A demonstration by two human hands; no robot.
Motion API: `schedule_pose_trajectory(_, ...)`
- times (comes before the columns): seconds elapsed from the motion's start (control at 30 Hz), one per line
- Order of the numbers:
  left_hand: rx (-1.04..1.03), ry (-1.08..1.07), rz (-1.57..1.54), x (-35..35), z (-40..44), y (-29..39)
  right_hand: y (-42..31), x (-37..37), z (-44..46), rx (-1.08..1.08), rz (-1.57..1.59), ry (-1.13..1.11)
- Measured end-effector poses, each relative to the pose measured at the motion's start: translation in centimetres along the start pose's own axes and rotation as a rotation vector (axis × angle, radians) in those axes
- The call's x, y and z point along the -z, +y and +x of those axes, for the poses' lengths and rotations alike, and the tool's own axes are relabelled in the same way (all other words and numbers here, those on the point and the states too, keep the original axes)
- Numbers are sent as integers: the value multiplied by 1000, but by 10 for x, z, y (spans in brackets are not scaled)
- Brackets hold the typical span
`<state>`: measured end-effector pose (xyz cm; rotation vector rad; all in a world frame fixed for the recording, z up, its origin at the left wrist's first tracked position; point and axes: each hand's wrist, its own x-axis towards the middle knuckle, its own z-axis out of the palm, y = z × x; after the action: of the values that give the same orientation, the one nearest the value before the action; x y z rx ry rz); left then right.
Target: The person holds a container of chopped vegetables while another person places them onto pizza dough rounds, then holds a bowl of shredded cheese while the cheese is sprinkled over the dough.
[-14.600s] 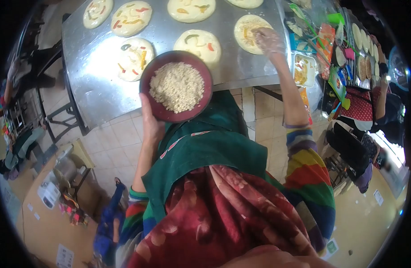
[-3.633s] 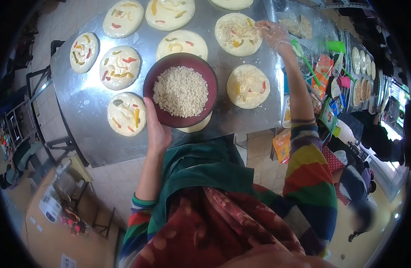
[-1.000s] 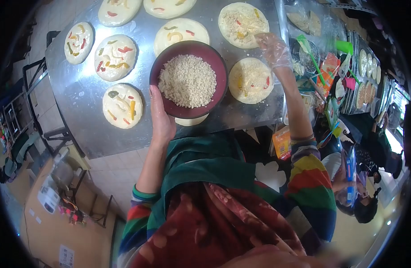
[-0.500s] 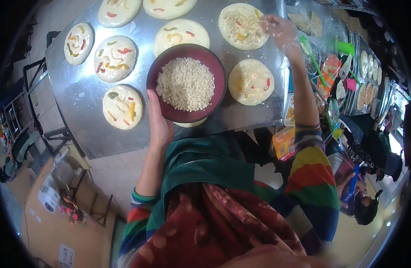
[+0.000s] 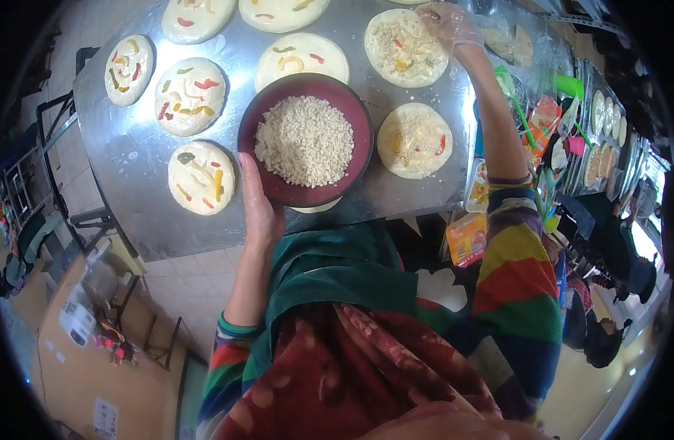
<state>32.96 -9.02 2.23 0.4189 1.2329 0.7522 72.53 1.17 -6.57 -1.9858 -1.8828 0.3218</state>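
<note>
My left hand [image 5: 262, 209] is wrapped around the lower left side of a dark red bowl [image 5: 360, 136], thumb along its outer wall. White crumbs [image 5: 304, 141] fill the middle of the bowl. Over the far right part of the table is my right hand [image 5: 454, 28], in a clear plastic glove, its fingers bent together. It hovers at the upper right edge of a round dough [image 5: 403, 51] strewn with crumbs and strips of pepper. What those fingers hold, if anything, is hidden. Nearer me lies another crumb-covered dough round [image 5: 414, 143].
Several dough rounds with coloured strips, one of them at the left [image 5: 190, 97], lie on the steel table [image 5: 146, 213]. Beyond its right edge are an orange packet [image 5: 546, 121], a green-handled tool [image 5: 524, 117] and trays of dough. Another person [image 5: 597, 334] is at the far right.
My right hand has moved slightly up and away from me over the far crumb-strewn dough. The bowl in my left hand stays nearly in place. The view has shifted a little.
</note>
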Motion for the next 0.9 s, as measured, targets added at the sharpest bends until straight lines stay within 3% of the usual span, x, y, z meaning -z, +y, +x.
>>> schedule_pose_trajectory(0.13,-3,14,-12,1,4,0,-1,-8,9,157,-135,28)
schedule_pose_trajectory(0.23,-15,2,-6,2,4,0,-26,-11,13,90,-213,-23)
schedule_pose_trajectory(0.43,-11,-4,3,1,3,3,-63,-4,-3,415,-180,66)
schedule_pose_trajectory(0.53,-23,-7,-19,0,4,4,-53,-6,-5,237,-60,-39)
schedule_pose_trajectory(0.63,-19,-1,-23,1,6,3,-45,9,10,-123,6,-126)
schedule_pose_trajectory(0.67,-14,1,-22,1,6,3,-29,7,9,-135,-70,-63)
schedule_pose_trajectory(0.8,3,9,-16,1,5,4,14,21,-10,-297,391,-150)
schedule_pose_trajectory(0.9,16,3,-4,-5,6,6,50,8,-28,-129,32,-162)
